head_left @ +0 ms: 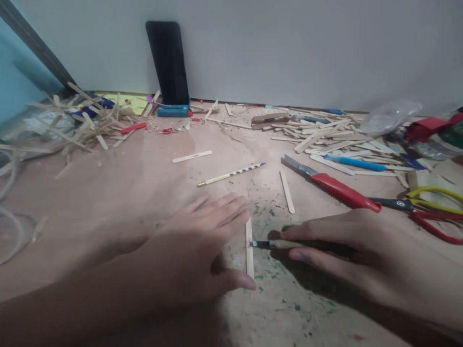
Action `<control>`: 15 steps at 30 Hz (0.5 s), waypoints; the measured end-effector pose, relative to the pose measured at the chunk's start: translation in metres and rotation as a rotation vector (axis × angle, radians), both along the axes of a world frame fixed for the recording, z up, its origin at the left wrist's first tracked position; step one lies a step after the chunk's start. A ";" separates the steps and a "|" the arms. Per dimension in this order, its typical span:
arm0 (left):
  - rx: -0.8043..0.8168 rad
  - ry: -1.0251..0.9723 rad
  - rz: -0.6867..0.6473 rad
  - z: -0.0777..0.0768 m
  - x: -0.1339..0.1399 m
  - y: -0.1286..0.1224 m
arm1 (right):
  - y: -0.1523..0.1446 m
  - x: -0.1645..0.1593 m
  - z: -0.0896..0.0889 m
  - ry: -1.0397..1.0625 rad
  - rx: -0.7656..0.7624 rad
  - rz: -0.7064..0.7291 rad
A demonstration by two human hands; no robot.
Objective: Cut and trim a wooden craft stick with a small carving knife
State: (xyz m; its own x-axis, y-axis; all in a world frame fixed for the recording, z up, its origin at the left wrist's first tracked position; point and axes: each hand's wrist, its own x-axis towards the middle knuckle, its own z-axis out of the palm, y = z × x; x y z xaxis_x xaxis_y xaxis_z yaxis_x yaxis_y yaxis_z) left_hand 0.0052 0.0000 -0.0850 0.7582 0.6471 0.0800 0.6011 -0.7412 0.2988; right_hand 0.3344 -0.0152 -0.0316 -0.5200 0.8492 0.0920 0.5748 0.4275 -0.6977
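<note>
Green-flecked tabletop [137, 178]: left hand [198, 236] outspread, partly over wooden stick [249, 262]; right hand [358, 246] tight around cutter [282, 244].

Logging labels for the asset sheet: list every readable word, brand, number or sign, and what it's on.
None readable.
Yellow paper at the back left: small reddish marks, too blurred to read.
Phone: dark face, no lettering visible.
Pencil: purple spots, no legible print.
Craft stick and wood-handled blade tool: no lettering visible.
</note>
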 end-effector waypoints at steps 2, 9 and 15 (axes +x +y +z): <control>-0.024 0.032 -0.037 0.005 0.000 0.000 | 0.001 0.000 -0.002 -0.015 -0.048 0.050; 0.022 -0.018 -0.011 -0.002 0.003 -0.006 | -0.002 0.000 -0.008 -0.010 -0.044 0.048; 0.053 -0.043 -0.010 -0.008 0.005 -0.005 | -0.002 0.001 -0.011 -0.025 0.017 0.089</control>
